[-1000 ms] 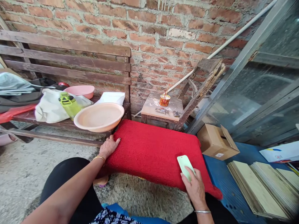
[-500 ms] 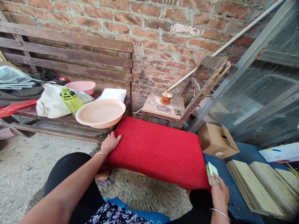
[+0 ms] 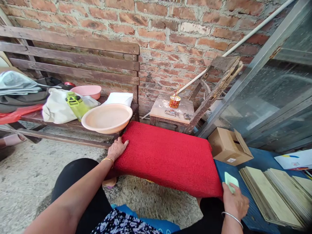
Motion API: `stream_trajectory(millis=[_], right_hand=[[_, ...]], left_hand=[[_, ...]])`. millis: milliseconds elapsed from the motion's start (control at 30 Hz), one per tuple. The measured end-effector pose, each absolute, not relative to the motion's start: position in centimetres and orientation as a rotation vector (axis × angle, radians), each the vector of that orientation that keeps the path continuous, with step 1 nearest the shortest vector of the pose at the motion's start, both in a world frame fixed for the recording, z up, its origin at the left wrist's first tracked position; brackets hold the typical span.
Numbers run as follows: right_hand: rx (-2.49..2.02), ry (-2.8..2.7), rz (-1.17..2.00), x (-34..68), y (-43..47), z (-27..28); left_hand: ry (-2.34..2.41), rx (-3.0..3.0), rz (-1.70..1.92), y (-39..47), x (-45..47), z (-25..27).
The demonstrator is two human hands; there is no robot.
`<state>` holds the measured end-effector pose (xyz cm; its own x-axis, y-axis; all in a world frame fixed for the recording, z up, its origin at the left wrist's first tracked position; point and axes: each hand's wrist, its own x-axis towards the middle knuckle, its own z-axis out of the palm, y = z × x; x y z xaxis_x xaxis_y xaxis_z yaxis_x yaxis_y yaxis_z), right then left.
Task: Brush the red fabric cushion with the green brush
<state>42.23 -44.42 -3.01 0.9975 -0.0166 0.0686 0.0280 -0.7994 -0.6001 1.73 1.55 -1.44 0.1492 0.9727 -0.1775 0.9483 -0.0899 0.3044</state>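
A red, fuzzy cloth (image 3: 165, 156) covers a long, flat support in front of me, its surface smooth and its sides hanging down. At its left end, my left hand (image 3: 117, 149) grips the edge, with the thumb on top and the fingers partly hidden. My right hand (image 3: 235, 201) holds a pale green brush (image 3: 231, 182) just beyond the right end of the cloth, apart from it. The brush's back faces up; its bristles are hidden now.
A peach basin (image 3: 107, 118) stands on a slatted wooden bench (image 3: 80, 61) beside a green bottle (image 3: 77, 105) and a white bag (image 3: 57, 105). Ahead, a worn chair (image 3: 168, 118) holds a patterned cup (image 3: 175, 101) and padlocks. Rightward are a cardboard box (image 3: 225, 146) and stacked panels (image 3: 270, 195).
My right hand has moved right with the brush, away from the cloth's end, and the brush has turned so its bristles no longer show. My left hand keeps its place on the cloth.
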Motion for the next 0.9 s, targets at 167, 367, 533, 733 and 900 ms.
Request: stream_trajectory(millis=[167, 367, 533, 733, 900], right_hand=[[-2.29, -0.838, -0.458, 37.0, -40.7, -2.7], [-2.053, -1.561, -0.319, 27.2, -34.3, -3.0], [-2.121, -1.481, -0.391, 29.3, -35.4, -2.9], [-2.286, -1.105, -0.583, 32.0, -37.5, -2.5], [-2.072, -1.403, -0.331, 26.4, -33.8, -3.3]], left_hand=[[1.862, 2.105, 0.107, 1.3, 1.9, -1.2], [1.857, 2.085, 0.094, 1.2, 1.9, -0.8], [1.849, 2.079, 0.104, 1.1, 2.0, -0.8], [1.836, 2.08, 0.126, 1.3, 1.9, -1.0], [1.845, 2.093, 0.123, 1.3, 1.8, -1.3]])
